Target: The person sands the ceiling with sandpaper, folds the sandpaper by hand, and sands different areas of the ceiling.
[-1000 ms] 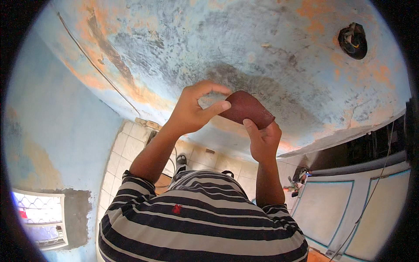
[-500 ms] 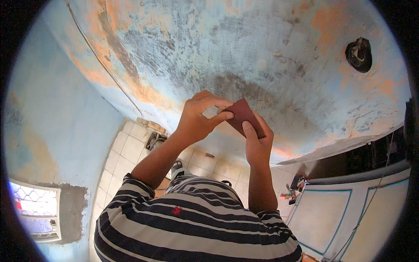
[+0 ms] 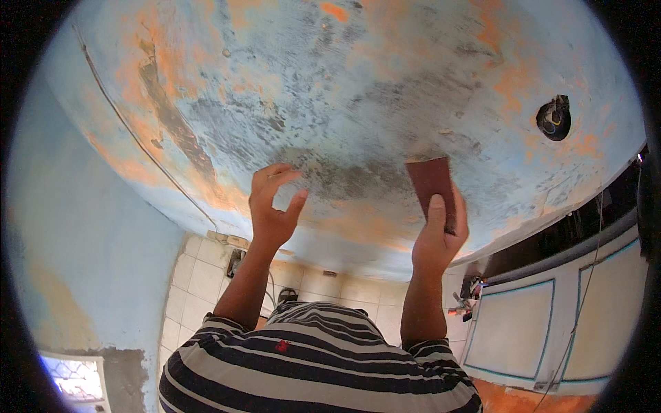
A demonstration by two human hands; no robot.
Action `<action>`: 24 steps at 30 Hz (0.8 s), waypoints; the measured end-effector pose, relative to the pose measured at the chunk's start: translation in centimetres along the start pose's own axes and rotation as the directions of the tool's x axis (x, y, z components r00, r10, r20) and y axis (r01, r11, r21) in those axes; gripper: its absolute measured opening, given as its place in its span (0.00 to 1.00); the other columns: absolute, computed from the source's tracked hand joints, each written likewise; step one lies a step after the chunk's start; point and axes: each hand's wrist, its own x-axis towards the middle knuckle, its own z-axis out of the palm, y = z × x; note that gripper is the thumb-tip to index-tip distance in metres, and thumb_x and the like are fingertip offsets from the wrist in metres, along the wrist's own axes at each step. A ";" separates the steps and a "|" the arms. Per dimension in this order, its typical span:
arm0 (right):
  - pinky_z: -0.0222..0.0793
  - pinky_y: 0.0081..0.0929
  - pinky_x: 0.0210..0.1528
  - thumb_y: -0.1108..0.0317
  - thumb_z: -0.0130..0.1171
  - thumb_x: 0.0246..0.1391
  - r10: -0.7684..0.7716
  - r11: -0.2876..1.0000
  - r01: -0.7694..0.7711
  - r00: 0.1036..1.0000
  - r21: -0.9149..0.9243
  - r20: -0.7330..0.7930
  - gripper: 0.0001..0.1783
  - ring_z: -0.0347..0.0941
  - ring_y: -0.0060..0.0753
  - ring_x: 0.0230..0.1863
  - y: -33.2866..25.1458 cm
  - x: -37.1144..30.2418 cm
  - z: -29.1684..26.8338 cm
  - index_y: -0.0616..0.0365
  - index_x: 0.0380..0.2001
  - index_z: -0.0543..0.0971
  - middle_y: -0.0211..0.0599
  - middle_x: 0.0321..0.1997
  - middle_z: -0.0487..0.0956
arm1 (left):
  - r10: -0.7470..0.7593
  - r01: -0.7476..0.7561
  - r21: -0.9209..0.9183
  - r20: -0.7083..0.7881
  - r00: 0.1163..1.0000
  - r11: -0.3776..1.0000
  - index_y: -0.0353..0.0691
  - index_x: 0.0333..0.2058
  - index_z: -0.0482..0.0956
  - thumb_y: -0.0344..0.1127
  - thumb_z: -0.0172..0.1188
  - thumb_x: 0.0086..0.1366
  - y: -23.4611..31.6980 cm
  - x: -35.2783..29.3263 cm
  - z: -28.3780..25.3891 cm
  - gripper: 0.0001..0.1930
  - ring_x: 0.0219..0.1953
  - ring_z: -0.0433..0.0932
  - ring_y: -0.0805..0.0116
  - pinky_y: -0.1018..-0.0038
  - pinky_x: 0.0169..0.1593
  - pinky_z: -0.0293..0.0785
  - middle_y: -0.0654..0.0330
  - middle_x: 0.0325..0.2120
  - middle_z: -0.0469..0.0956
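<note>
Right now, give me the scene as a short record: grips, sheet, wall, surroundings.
left grip: open, holding nothing
right grip: holds the sheet, thumb on its near face
sheet: dark red, in front of the wall
sheet-wall contact: can't tell
wall: patchy blue, orange and grey
hole: dark, right part of wall
window: lower left
panels: pale, blue-edged, lower right
floor: pale tiles

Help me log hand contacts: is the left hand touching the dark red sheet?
Apart: the head view plainly shows wall between the left hand and the dark red sheet.
</note>
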 end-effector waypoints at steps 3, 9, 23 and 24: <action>0.67 0.24 0.51 0.71 0.52 0.63 -0.175 0.981 0.157 0.970 -0.115 -0.167 0.18 0.72 0.26 0.45 -2.7 0.0 3.2 0.71 0.52 0.73 0.40 0.46 0.77 | 0.025 -0.023 0.058 -0.047 0.999 0.998 0.41 0.40 0.80 0.24 0.68 0.49 -2.3 1.3 -2.6 0.18 0.49 0.73 0.52 0.62 0.51 0.70 0.51 0.46 0.76; 0.64 0.34 0.57 0.74 0.47 0.62 -0.682 0.650 0.569 0.730 -0.504 -0.057 0.18 0.72 0.44 0.54 -2.5 4.0 10.0 0.70 0.54 0.72 0.50 0.54 0.76 | 0.168 -0.119 0.242 -0.190 0.967 0.963 0.38 0.41 0.78 0.31 0.64 0.57 -6.3 4.0 -6.8 0.13 0.54 0.69 0.50 0.56 0.56 0.64 0.51 0.50 0.73; 0.43 0.52 0.60 0.70 0.53 0.50 -0.817 -0.080 0.539 0.446 -0.838 0.365 0.23 0.65 0.36 0.62 0.9 8.5 16.3 0.43 0.51 0.80 0.21 0.58 0.75 | 0.447 -0.337 0.418 -0.196 0.873 0.844 0.42 0.53 0.71 0.54 0.57 0.66 -16.0 9.2 -6.5 0.26 0.68 0.48 0.37 0.37 0.62 0.49 0.42 0.65 0.54; 0.43 0.52 0.60 0.70 0.53 0.50 -0.815 -0.087 0.530 0.449 -0.843 0.367 0.23 0.65 0.36 0.62 0.8 8.2 16.5 0.43 0.51 0.80 0.21 0.58 0.75 | 0.447 -0.343 0.407 -0.194 0.873 0.847 0.42 0.53 0.71 0.54 0.57 0.66 -16.6 9.2 -6.1 0.26 0.68 0.48 0.37 0.37 0.62 0.49 0.42 0.65 0.54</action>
